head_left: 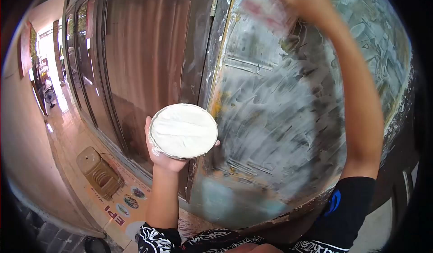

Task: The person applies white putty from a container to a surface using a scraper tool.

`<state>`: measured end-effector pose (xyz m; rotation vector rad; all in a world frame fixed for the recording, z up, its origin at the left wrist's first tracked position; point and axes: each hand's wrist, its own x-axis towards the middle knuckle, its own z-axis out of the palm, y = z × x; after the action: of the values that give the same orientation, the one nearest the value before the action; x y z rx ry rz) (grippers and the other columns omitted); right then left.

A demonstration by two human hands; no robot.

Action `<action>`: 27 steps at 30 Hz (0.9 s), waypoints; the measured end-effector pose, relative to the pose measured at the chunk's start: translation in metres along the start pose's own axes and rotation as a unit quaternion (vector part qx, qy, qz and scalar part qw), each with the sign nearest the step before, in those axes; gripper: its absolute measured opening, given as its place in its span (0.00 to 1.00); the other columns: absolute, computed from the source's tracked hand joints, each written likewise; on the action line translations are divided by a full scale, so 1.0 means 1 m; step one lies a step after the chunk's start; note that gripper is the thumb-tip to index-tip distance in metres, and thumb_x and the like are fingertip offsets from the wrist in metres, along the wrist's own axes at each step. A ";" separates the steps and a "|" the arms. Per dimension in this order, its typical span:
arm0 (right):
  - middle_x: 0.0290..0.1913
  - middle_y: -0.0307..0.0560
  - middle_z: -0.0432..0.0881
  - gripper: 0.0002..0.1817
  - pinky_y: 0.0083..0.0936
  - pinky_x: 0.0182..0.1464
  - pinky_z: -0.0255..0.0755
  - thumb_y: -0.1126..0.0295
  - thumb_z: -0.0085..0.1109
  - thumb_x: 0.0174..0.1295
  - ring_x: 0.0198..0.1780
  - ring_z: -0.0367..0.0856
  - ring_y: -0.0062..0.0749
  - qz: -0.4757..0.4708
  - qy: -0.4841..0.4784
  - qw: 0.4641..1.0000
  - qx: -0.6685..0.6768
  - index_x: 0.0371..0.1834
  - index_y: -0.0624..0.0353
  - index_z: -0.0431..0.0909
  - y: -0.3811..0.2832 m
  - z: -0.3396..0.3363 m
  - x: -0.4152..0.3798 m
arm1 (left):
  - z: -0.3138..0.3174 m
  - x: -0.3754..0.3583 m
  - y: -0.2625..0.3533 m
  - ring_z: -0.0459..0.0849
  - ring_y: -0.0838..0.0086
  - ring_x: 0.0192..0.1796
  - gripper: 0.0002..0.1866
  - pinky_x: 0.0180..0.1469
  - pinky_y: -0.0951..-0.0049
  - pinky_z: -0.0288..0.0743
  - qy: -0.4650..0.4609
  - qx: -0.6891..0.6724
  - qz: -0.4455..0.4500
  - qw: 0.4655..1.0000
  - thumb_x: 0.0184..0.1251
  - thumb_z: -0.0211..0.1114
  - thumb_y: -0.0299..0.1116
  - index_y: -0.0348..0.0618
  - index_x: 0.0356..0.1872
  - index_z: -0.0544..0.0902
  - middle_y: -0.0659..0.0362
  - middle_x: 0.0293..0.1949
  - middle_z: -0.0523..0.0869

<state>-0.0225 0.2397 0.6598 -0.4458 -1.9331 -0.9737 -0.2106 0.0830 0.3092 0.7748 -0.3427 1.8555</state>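
Observation:
A round container full of white paste (183,131) rests in my left hand (168,161), whose fingers wrap round it from beneath and at both sides. My right hand (306,0) is raised to the top of a panel (279,113) smeared with white and grey streaks. It grips a reddish, partly clear sheet or cloth (266,7), blurred by motion, against or close to the panel's surface. Exactly what this item is cannot be made out.
Left of the panel stands a dark-framed door or window with a brown curtain (144,59). A brown plastic stool (99,172) is on the floor at lower left, beside a printed banner (118,208). A passage with a fan (49,96) runs off to the far left.

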 end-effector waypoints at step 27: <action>0.34 0.42 0.84 0.14 0.47 0.64 0.56 0.53 0.68 0.65 0.47 0.80 0.34 -0.106 -0.045 0.992 0.059 0.42 0.49 0.87 -0.035 -0.008 -0.062 | -0.011 -0.018 0.017 0.69 0.40 0.72 0.42 0.72 0.34 0.63 0.097 0.031 0.029 0.994 0.76 0.44 0.65 0.36 0.74 0.67 0.41 0.74 0.68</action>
<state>-0.0071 0.2165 0.5937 -0.2223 -2.1406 -0.9800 -0.2254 0.0695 0.2913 0.6252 -0.1854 1.9850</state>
